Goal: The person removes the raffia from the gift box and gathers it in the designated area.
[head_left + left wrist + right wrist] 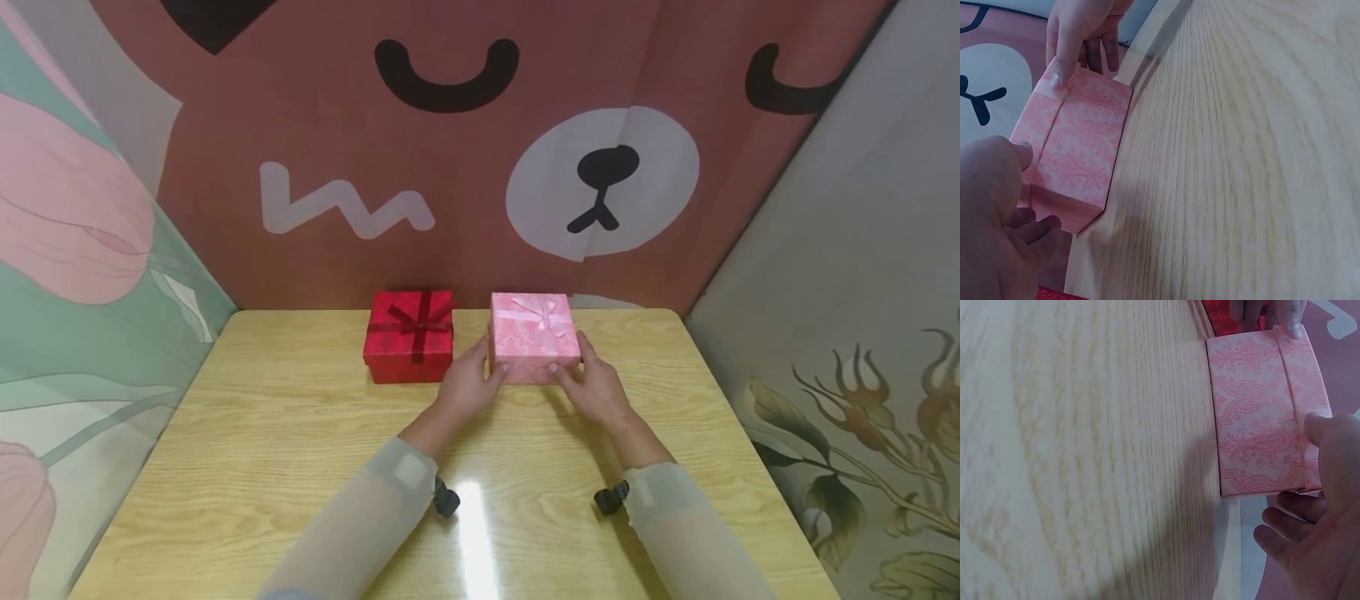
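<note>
Gripping from opposite sides, fingers curled and thumbs [1315, 428] in front, the person's left hand [467, 385] and right hand [597, 387] hold a pink, floral-patterned square gift box [534, 340] near the far edge of a pale wood-grain table [285, 467], right of a red square gift box [405, 350] with dark ribbon. Thumbs sit around the lid's seam, so I'd say uneven pressure could loosen the lid [1307, 375]. It looks neat, shut and uncrushed, with a pale pink ribbon bow [551, 321] on top.

Light from above leaves a white streak of glare [477, 542] on the wooden counter [262, 467] and soft shadows near the pink box [534, 337] and right hand [596, 387], while both wrist views look dimmer and cooler, the wood grain [1035, 450] hazy toward the right wrist view's left edge.
</note>
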### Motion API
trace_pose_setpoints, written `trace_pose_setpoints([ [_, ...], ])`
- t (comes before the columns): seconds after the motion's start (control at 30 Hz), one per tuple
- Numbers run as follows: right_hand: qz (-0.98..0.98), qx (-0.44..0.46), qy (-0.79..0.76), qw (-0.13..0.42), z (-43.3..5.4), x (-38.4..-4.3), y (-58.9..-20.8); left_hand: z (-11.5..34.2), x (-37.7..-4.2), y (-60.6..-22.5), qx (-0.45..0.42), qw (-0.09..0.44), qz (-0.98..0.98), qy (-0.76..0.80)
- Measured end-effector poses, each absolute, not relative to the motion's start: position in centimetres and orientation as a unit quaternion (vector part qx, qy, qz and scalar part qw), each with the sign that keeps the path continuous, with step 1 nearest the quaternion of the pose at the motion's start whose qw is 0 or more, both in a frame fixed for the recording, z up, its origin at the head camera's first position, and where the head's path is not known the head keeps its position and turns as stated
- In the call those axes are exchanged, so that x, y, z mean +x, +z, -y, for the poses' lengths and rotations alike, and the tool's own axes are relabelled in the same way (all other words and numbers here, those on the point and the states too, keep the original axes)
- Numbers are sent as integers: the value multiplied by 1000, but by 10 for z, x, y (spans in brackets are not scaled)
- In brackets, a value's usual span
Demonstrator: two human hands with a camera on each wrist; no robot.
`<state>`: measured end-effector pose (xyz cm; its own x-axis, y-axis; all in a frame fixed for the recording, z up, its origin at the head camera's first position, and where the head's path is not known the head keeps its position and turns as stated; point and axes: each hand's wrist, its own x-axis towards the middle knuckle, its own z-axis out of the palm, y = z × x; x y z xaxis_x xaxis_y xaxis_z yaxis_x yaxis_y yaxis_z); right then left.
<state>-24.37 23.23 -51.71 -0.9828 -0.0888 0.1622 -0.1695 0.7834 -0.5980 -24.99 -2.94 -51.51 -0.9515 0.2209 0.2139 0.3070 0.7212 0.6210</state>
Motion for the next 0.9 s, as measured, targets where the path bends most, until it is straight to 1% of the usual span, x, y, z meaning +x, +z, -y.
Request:
trace_pose_setpoints([
  [0.27,941,74,321,76,-232,-243,-515,24,-255,-517,-127,79,920,-362],
  [0.47,944,66,316,74,-231,-242,-515,23,-255,-516,-124,87,916,-371],
  [0.73,946,63,309,80,-228,-239,-515,25,-253,-519,-120,71,914,-381],
  [0.9,945,64,310,76,-225,-235,-513,29,-250,-520,-130,78,911,-384],
])
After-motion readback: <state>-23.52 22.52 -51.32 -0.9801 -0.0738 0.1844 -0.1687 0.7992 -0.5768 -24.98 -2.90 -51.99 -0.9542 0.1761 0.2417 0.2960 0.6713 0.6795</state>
